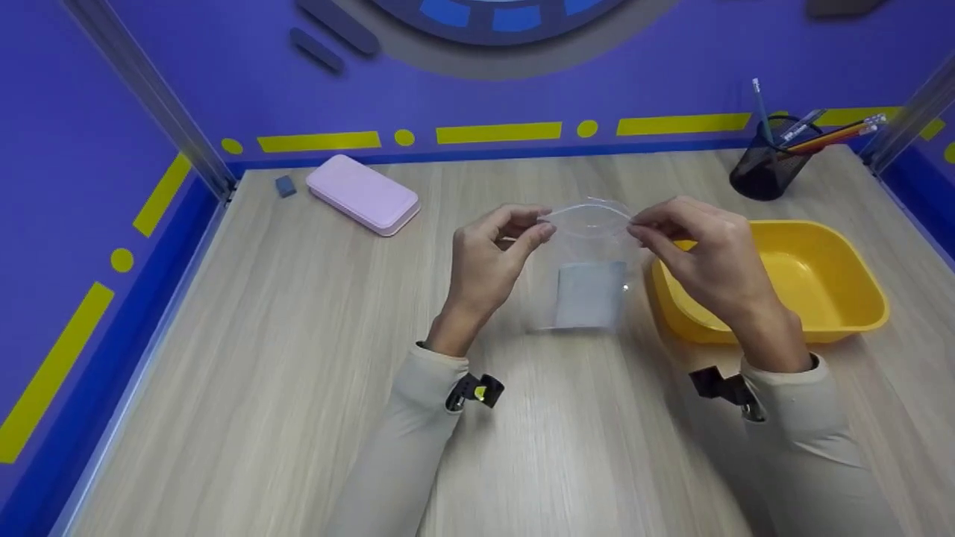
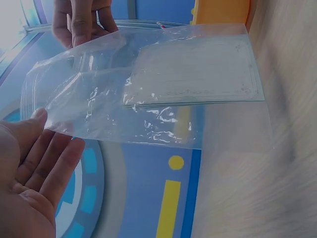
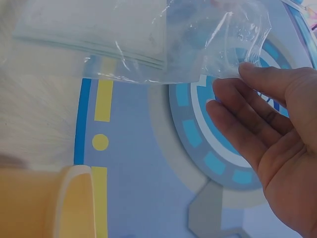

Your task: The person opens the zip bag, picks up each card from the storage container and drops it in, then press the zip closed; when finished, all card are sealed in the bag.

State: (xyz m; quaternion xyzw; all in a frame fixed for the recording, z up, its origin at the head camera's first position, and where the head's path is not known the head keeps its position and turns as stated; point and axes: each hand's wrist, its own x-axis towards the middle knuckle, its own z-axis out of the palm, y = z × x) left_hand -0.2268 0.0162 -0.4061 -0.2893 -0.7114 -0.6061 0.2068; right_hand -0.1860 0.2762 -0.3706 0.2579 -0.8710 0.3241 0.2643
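A clear zip-top plastic bag [image 1: 589, 242] hangs upright between both hands over the table. Inside its lower part lies a small stack of pale, paper-like sheets [image 1: 589, 294], with faint print along an edge in the left wrist view [image 2: 193, 69]. My left hand [image 1: 492, 253] pinches one top corner of the bag between thumb and fingers. At the opposite corner, my right hand [image 1: 705, 253] pinches the bag the same way. The bag's top edge bows in an arc between the two hands.
Just right of the bag stands a yellow plastic basin [image 1: 813, 283], partly behind the right hand. A black mesh cup [image 1: 768, 164] with pencils and pens is at the back right. Toward the back left lie a pink case [image 1: 363, 194] and a small blue eraser-like block [image 1: 285, 186].
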